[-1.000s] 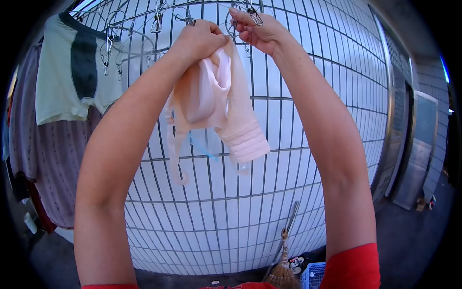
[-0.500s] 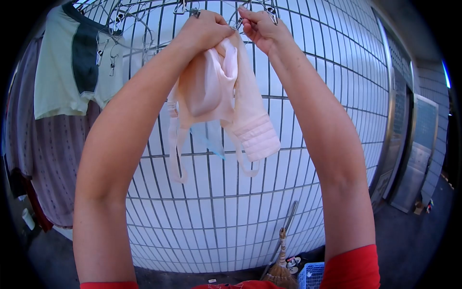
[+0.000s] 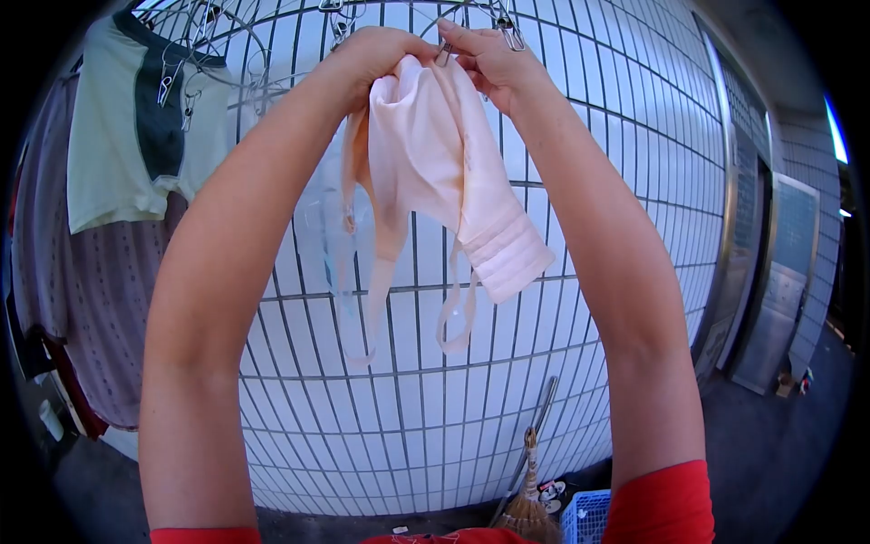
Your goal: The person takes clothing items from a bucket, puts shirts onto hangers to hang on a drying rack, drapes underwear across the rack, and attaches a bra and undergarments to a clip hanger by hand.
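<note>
A pale pink bra (image 3: pixel 424 150) hangs in front of the tiled wall, its straps and wide padded band dangling. My left hand (image 3: pixel 379 62) is closed on its top edge. Right of that, my right hand (image 3: pixel 497 63) pinches a small metal clip (image 3: pixel 444 54) at the bra's top edge. Whether the clip's jaws have closed on the fabric, I cannot tell. More metal clips, one of them a silver clip (image 3: pixel 510 34), hang around my hands from a wire hanger at the top of the view.
Pale green shorts (image 3: pixel 104 136) with a dark panel and a purplish patterned garment (image 3: pixel 113 326) hang at the left. Below, a straw broom (image 3: pixel 529 508) leans on the white tiled wall (image 3: pixel 426 426) beside a blue plastic crate (image 3: pixel 587 517). A door (image 3: pixel 779 281) stands at the right.
The bra has turned, and its band has swung to the right. My right hand has shifted slightly left and down, bringing the clip to the bra's top edge.
</note>
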Available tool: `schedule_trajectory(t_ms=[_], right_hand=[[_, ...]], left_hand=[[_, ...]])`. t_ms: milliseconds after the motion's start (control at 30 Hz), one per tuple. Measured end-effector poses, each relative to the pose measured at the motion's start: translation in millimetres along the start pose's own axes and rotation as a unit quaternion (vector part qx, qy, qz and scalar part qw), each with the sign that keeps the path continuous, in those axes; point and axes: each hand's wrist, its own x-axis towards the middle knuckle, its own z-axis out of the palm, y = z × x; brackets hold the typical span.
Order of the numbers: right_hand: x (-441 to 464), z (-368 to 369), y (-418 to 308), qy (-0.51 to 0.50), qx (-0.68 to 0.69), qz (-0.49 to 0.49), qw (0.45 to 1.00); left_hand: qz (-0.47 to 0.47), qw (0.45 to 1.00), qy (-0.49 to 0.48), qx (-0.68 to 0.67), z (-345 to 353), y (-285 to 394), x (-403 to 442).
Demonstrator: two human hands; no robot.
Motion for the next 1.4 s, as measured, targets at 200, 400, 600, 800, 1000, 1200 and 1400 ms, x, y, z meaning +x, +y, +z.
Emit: schedule_trajectory(t_ms=[200, 400, 600, 800, 1000, 1200, 1400], right_hand=[[-76, 9, 1, 0.126, -0.401, -0.305, 0.854], [-150, 55, -10, -0.024, -0.418, -0.463, 0.781], [-122, 89, -12, -0.027, -0.489, -0.263, 0.831], [-99, 96, -3, -0.110, -0.350, -0.141, 0.919], [-89, 101, -15, -0.085, -0.209, -0.075, 0.971], [-100, 113, -7, -0.034, -0.456, -0.405, 0.792], [-66, 138, -8, -0.047, -0.250, -0.242, 0.936]], left_hand=[[-0.050, 0.992, 0.076, 0.092, -6, -11, -25], [-0.092, 0.991, 0.055, 0.081, -24, -30, -38], [-0.131, 0.989, 0.057, -0.020, -44, -30, -69], [-0.065, 0.997, 0.030, 0.019, -75, -35, -110], [0.191, 0.953, 0.019, 0.232, -95, -57, -142], [-0.006, 0.999, 0.036, -0.038, -122, -46, -132], [0.058, 0.983, 0.107, 0.140, -117, -43, -118]])
